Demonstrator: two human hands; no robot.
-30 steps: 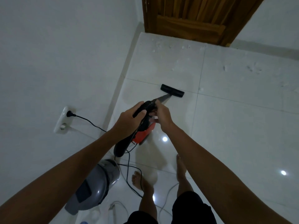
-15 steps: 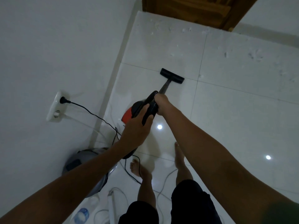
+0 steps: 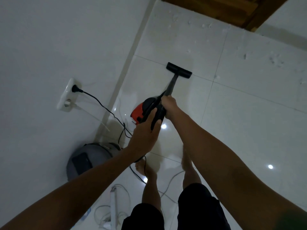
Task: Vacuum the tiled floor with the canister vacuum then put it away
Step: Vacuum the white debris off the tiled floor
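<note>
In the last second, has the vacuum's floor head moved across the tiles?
Yes. The floor head has slid forward toward the wooden door; it was behind the tile joint and now straddles it.

Vacuum body [image 3: 138, 112] (perhaps red) mostly hidden behind left hand [image 3: 144, 135].

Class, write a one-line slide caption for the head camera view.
Both hands, left and right, grip the vacuum wand, its floor nozzle on the white tiled floor near scattered crumbs.

The person wears dark shorts [image 3: 198, 206], and the arms [image 3: 232, 165], legs and feet [image 3: 142, 168] are bare.
</note>
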